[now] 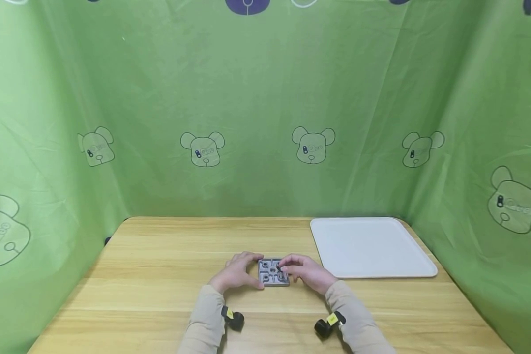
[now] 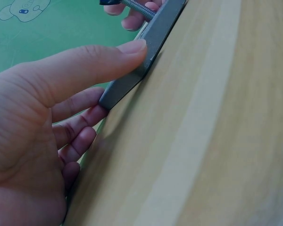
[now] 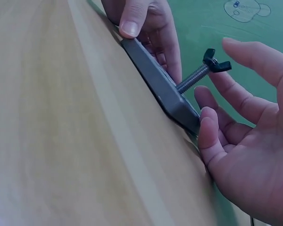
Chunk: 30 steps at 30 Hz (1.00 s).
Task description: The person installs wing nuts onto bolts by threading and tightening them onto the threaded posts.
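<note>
A grey square plate (image 1: 273, 284) with slots and a central hole lies on the wooden table, between both hands. My left hand (image 1: 238, 273) holds its left side. In the left wrist view the left thumb (image 2: 132, 52) presses one edge, with fingertips at the corner. A wing screw (image 3: 194, 77) with a black winged head and threaded shank stands up from the plate's right part. Around its head is my right hand (image 1: 307, 270), index finger close behind the wings and thumb tip apart from them. Its lower fingers bend near the plate's corner.
A white tray (image 1: 371, 246) lies at the table's back right, just beyond the right hand. Green curtains (image 1: 256, 98) with bear outlines surround the wooden table (image 1: 159, 290). Each sleeve carries a strapped black wrist camera (image 1: 235, 320).
</note>
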Each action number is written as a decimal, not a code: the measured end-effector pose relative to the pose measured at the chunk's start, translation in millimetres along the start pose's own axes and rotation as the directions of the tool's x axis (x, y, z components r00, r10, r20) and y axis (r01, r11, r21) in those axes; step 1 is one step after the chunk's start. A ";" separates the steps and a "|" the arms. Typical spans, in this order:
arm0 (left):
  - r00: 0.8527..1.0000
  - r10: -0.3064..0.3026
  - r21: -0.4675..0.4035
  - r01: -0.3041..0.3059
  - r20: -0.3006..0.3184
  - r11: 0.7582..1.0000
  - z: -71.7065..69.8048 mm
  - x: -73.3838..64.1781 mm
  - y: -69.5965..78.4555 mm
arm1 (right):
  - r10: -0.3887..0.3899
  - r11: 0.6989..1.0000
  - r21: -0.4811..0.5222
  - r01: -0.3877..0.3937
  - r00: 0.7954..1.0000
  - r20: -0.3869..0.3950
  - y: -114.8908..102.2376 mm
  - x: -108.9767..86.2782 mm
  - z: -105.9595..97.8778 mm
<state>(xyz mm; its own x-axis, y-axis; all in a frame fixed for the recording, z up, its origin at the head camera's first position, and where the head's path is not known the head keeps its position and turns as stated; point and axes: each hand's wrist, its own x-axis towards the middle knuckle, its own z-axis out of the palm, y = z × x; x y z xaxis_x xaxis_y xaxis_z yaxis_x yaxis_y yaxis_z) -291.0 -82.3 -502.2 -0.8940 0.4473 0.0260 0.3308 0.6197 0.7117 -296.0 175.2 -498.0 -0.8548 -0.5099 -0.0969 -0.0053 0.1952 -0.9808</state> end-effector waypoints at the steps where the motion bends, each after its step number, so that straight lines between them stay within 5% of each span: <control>1: 1.000 0.000 0.002 0.000 0.002 1.000 -0.1 0.0 0.1 | 0.004 1.000 0.018 -0.004 1.000 -0.003 0.2 0.0 -0.7; 11: 1.000 0.003 0.004 -0.003 -0.002 1.000 -1.2 -0.2 0.8 | 0.021 0.995 0.099 -0.020 1.000 -0.016 0.9 1.7 -2.3; 30: 1.000 -0.006 0.002 0.006 0.007 1.000 -1.0 0.1 0.3 | -0.003 1.000 -0.007 0.003 1.000 0.016 1.4 0.6 1.7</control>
<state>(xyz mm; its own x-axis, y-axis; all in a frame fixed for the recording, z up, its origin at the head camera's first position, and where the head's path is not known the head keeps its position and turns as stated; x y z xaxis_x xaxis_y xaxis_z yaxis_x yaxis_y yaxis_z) -291.2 -82.7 -501.3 -0.8938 0.4481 0.0170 0.3262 0.6237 0.7104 -295.6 173.7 -499.7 -0.8464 -0.5237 -0.0964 -0.0118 0.1993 -0.9799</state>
